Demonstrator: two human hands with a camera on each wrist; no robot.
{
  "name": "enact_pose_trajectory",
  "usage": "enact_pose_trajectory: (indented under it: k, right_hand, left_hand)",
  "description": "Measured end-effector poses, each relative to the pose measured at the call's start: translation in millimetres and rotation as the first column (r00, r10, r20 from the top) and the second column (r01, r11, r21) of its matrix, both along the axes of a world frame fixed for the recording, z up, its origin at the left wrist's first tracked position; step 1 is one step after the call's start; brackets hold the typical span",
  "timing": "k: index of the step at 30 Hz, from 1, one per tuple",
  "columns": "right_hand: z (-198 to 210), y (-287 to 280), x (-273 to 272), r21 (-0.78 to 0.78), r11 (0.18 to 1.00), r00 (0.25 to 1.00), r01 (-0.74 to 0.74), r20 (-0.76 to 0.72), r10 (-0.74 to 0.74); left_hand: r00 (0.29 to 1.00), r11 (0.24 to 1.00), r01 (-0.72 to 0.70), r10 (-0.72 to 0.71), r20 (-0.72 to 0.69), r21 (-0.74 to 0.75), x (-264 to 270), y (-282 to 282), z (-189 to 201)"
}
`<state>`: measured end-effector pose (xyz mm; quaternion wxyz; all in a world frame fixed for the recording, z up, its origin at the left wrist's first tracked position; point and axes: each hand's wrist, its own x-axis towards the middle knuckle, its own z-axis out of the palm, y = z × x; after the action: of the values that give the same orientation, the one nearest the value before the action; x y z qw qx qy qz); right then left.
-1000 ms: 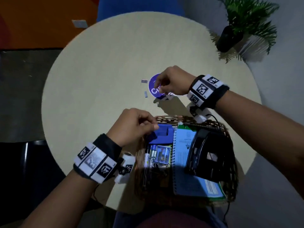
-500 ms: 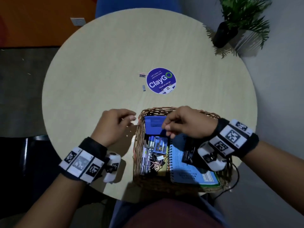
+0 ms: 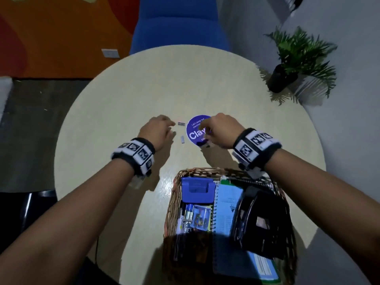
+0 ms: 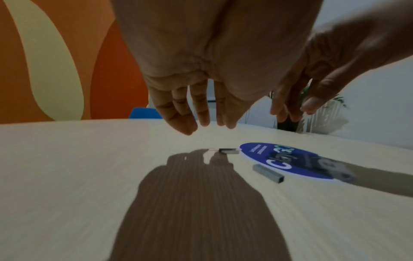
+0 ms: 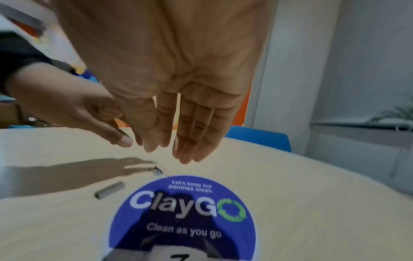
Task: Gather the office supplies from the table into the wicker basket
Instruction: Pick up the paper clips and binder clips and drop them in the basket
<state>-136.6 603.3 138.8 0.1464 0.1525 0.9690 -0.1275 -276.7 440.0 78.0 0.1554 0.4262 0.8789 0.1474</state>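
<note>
Two small grey staple strips lie on the round table beside a blue round sticker [image 3: 196, 130]: one strip [image 3: 181, 124] farther away, the other [image 3: 182, 139] nearer. My left hand [image 3: 164, 129] hovers just left of them, fingers relaxed, holding nothing. The nearer strip [image 4: 268, 173] lies free on the wood in the left wrist view. My right hand [image 3: 207, 130] hangs over the sticker with straight fingers [image 5: 190, 141] and is empty; the strip [image 5: 109, 190] lies to its lower left. The wicker basket [image 3: 197, 171] stands at the near edge.
The basket holds a blue stapler [image 3: 197, 190], a spiral notebook [image 3: 228, 204], a black hole punch [image 3: 261, 221] and pens. A potted plant [image 3: 287, 73] stands beyond the table's far right. A blue chair [image 3: 176, 23] is behind the table.
Half a second ago both hands were at the basket, the right one over it. Both have since reached forward to the staple strips beside the sticker.
</note>
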Motion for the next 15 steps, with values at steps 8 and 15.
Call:
enact_pose_trajectory:
  k: [8,15]
  right_hand:
    - [-60,29,-78,-0.056,0.989,0.990,0.140,0.033,-0.139]
    - [-88,28,-101,-0.185,0.954,0.969,0.237,-0.023,-0.246]
  left_hand:
    - [0.996,0.995,-0.091,0.092,0.020,-0.037,-34,63,-28]
    - [0.945,0.956,-0.294,0.294,0.141,-0.020,-30,69,-43]
